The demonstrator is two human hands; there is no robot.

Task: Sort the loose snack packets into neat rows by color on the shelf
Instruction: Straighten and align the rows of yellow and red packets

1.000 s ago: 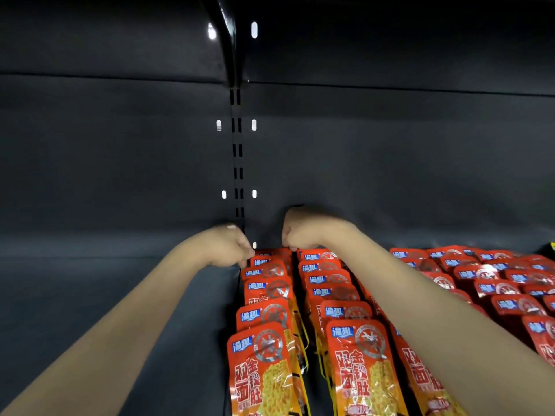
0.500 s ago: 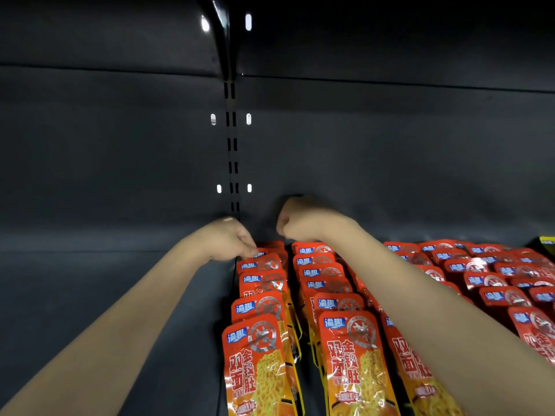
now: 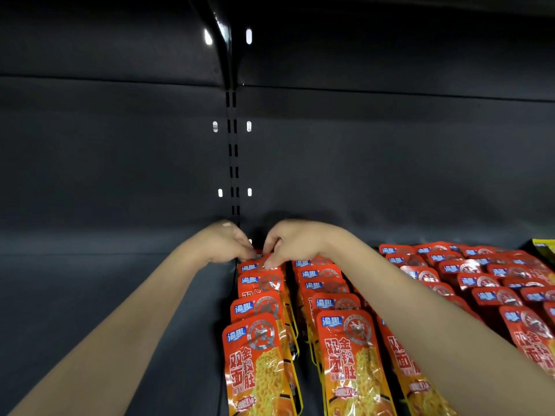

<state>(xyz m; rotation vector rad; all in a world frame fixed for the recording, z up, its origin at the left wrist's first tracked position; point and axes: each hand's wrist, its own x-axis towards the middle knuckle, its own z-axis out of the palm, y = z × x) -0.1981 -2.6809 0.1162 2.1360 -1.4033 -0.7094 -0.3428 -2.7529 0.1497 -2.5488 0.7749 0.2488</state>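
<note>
At shelf rear, two hands [image 3: 258, 244] pinch one red packet [image 3: 264, 262].

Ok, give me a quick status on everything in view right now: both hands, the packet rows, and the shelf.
Left hand: fingers pinched on the rearmost packet of the leftmost row.
Right hand: fingertips on the same packet.
Rearmost packet: held at its top edge.
Leftmost row: red packets overlapping, front to back.
Other red rows: lined up, untouched.
Yellow packet: far right, mostly cut off.
Shelf: bare left of the rows.
</note>
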